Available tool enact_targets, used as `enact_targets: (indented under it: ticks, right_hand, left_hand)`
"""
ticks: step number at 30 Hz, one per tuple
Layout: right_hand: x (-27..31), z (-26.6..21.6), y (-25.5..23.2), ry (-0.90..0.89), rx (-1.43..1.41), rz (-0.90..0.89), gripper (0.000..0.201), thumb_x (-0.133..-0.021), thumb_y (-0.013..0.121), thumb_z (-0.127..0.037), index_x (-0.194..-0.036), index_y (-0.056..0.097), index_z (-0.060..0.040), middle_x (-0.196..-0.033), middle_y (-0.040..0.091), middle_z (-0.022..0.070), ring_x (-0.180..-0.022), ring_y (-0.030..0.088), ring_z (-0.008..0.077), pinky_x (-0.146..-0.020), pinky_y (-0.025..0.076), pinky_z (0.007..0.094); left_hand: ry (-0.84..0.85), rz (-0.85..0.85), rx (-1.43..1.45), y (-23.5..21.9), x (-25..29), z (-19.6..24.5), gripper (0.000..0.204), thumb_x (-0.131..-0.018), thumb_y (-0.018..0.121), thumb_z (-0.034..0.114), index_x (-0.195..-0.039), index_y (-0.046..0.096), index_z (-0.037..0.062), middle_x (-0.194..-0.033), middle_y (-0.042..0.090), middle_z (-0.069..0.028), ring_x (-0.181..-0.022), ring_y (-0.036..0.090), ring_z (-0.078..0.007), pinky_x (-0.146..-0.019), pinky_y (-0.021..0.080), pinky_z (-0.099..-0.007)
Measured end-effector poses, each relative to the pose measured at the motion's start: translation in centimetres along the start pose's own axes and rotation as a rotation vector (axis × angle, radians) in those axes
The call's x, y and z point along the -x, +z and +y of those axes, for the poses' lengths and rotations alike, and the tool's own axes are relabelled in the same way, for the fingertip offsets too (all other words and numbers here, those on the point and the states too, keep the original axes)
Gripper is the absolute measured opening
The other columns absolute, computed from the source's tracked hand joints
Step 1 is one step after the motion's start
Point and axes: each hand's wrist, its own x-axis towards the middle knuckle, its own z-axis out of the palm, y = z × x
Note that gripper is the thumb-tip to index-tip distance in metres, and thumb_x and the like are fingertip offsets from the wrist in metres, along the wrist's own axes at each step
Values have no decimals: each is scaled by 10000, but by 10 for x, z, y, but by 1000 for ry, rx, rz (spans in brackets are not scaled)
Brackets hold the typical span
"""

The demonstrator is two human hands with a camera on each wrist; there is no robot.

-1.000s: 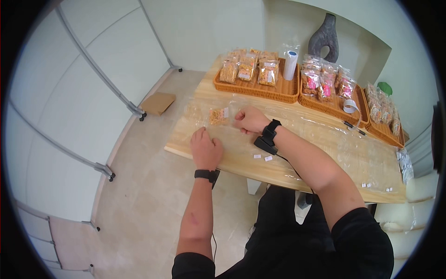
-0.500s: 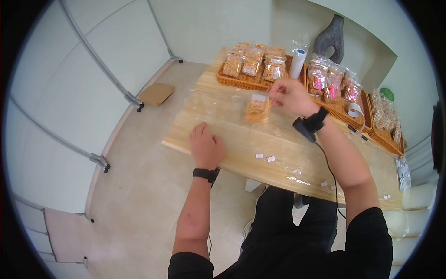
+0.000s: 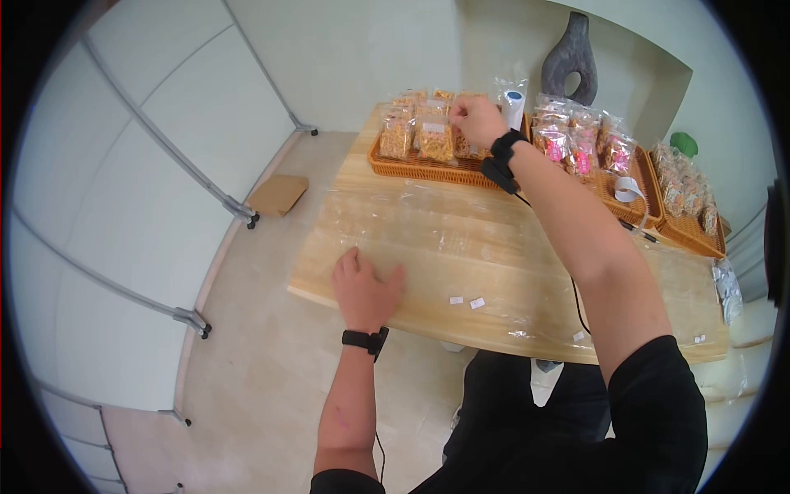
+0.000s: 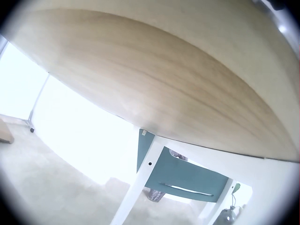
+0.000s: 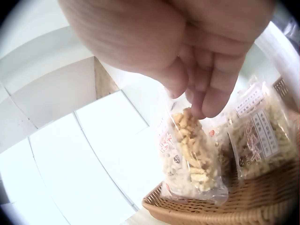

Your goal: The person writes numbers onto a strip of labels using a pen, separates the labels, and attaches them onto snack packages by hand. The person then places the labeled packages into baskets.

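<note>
My right hand [image 3: 480, 121] reaches over the left wicker basket [image 3: 411, 169] at the back of the table. Between thumb and fingers it pinches the top of a clear snack bag [image 5: 194, 152] filled with yellow crunchy pieces. In the right wrist view the bag hangs upright just inside the basket rim, beside another labelled snack bag [image 5: 262, 133]. At the table's near left edge, my left hand [image 3: 366, 292] holds nothing, its fingers pointing forward and its thumb blurred. The left wrist view shows only the underside of the tabletop [image 4: 154, 79].
A white roll [image 3: 513, 111] stands in the left basket. To the right, a middle basket [image 3: 605, 193] and a right basket [image 3: 699, 239] hold more bags. Small white labels [image 3: 477, 303] lie near the front edge. A dark vase [image 3: 572, 62] stands behind.
My right hand has picked the snack bag up from the table and carried it forward to the left basket. The left hand stays near the edge, its thumb now spread outward.
</note>
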Motion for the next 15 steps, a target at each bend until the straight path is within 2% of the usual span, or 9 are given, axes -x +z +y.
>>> enact_targets:
  ticks: [1,3,4,5,7,11,13,15]
  right_hand:
    - [-2,1,9,3,-6,2,71,-868,675,-59,-880,674,11,-818,706,119,-745,682,200,-707,547,327]
    - [-6,4,24,22,156,-97,226,-749,715,-163,-932,700,-32,-937,716,185,-935,691,311,-824,538,393]
    - [-9,2,27,91,143,-167,324,-733,749,-229,-979,705,-21,-977,718,200,-983,687,339,-861,538,410]
    - [-7,-7,27,94,138,-167,324,-733,749,-229,-979,705,-21,-977,718,200,-983,687,339,-861,538,410]
    - [-2,-20,28,171,225,-191,456,-793,778,-246,-1140,658,24,-1111,696,219,-1048,667,346,-911,523,393]
    - [0,-24,35,146,332,-206,472,-799,781,-271,-1141,660,31,-1134,686,229,-1082,653,362,-922,524,412]
    - [1,-28,37,170,437,-280,464,-807,779,-280,-1150,663,10,-1136,685,223,-1107,644,358,-931,520,429]
    - [4,-32,40,156,430,-227,446,-811,777,-284,-1132,664,6,-1125,688,219,-1093,649,362,-924,521,431]
  left_hand:
    - [4,-27,-10,-1,0,1,496,-756,793,399,-899,683,-63,-1289,548,-224,-1218,483,-389,-1032,390,-494]
    - [11,-49,-16,-4,-1,4,497,-756,793,413,-858,684,-61,-1317,532,-228,-1232,467,-397,-1043,380,-496]
    - [16,-69,-18,-5,-1,5,502,-755,793,427,-817,685,-59,-1344,516,-232,-1247,451,-404,-1054,370,-497]
    - [17,-73,-22,-7,-1,6,502,-755,793,427,-817,685,-59,-1344,516,-232,-1247,451,-404,-1054,370,-497]
    - [24,-103,-40,-9,-3,8,504,-735,803,433,-812,685,-51,-1348,504,-234,-1252,441,-408,-1058,361,-499]
    - [32,-84,-33,-5,-2,4,483,-741,799,421,-800,686,-45,-1340,508,-238,-1252,442,-409,-1053,364,-499]
    - [31,-69,-4,-3,-1,3,462,-754,791,407,-780,679,-40,-1339,508,-240,-1251,443,-410,-1049,365,-500]
    - [32,-59,-5,-3,-1,3,447,-767,781,395,-773,674,-40,-1336,508,-240,-1249,445,-409,-1049,364,-500]
